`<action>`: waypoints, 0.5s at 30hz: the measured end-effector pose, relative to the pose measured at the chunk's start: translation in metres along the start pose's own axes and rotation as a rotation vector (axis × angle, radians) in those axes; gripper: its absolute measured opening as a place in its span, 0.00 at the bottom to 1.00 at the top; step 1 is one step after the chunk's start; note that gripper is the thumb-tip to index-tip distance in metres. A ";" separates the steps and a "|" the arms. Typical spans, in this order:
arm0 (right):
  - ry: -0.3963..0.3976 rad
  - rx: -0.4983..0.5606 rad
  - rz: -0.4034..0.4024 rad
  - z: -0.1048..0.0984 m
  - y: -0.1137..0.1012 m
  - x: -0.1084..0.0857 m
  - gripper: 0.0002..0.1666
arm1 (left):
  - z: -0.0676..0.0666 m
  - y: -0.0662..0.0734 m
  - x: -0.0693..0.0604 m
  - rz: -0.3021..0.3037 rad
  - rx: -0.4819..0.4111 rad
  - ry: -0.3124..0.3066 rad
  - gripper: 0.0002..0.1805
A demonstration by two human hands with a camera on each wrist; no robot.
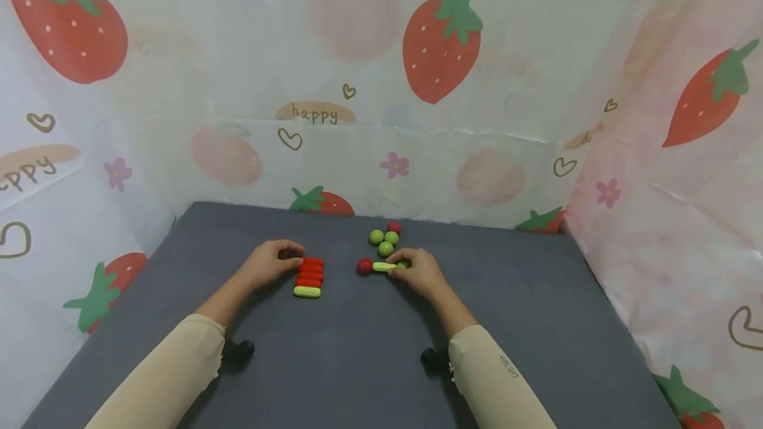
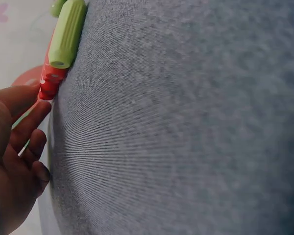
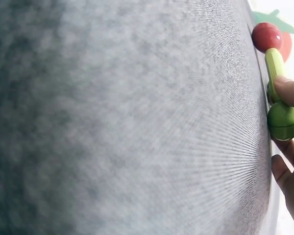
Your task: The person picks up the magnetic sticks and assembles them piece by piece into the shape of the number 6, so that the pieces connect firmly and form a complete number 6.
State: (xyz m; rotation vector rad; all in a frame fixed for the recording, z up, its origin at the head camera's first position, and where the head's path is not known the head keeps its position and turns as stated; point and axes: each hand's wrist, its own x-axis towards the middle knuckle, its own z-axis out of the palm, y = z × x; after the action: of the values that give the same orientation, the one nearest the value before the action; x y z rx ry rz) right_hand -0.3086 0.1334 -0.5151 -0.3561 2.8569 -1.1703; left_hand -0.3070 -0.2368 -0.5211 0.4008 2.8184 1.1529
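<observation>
At the left, several red sticks (image 1: 310, 270) lie side by side in a stack-like row, with one light green ridged stick (image 1: 306, 292) at the near end. My left hand (image 1: 272, 263) has its thumb and index finger at the left end of the farthest red stick and pinches it. My right hand (image 1: 419, 272) pinches another light green stick (image 1: 383, 267), thumb on it beside a green ball (image 3: 284, 121). A red ball (image 1: 365, 266) touches this stick's left end; the green ball is at its right end, partly covered by the fingers.
Just behind the right hand, several green balls (image 1: 385, 249) and a red ball (image 1: 394, 226) sit in a cluster. The dark grey tabletop (image 1: 346, 363) ends at a strawberry-printed cloth backdrop (image 1: 369, 138). Dark rounded devices (image 1: 241, 351) are worn at both wrists.
</observation>
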 end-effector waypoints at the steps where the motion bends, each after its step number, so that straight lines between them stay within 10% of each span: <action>1: 0.000 0.003 -0.002 0.000 0.000 0.000 0.10 | 0.000 0.000 0.001 -0.002 -0.004 -0.008 0.19; 15: -0.011 0.040 0.037 0.002 0.002 -0.001 0.10 | -0.006 0.004 0.009 -0.015 -0.001 -0.126 0.14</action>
State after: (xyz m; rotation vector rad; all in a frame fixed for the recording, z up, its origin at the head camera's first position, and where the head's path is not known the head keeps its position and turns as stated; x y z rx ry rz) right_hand -0.3077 0.1334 -0.5179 -0.3062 2.8135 -1.2134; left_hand -0.3160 -0.2360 -0.5138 0.4346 2.7081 1.0858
